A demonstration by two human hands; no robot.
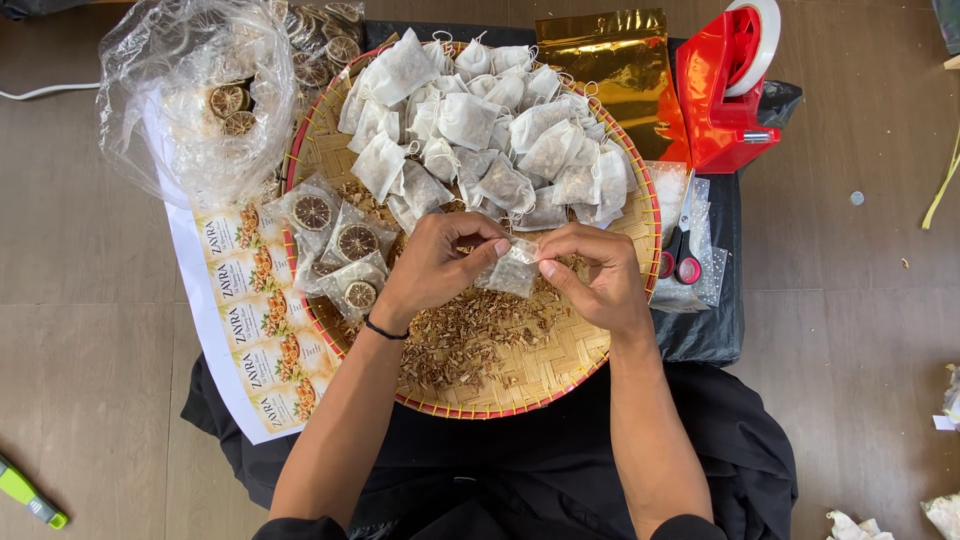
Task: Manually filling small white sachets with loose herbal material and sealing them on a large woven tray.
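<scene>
My left hand [435,262] and my right hand [592,272] together pinch a small white mesh sachet [513,270] filled with brown bits, held just above a round woven bamboo tray [560,365]. Loose dried brown herb pieces [465,340] lie on the tray under my hands. A heap of filled white drawstring sachets [490,130] covers the tray's far half. Three small clear packets, each with a dried citrus slice [340,240], rest on the tray's left side beside my left hand.
A clear plastic bag of dried citrus slices [205,95] sits at the far left over a sheet of printed labels [255,320]. A gold foil pouch [615,70], a red tape dispenser [725,90], red-handled scissors [680,255] and small clear bags [700,270] lie at right.
</scene>
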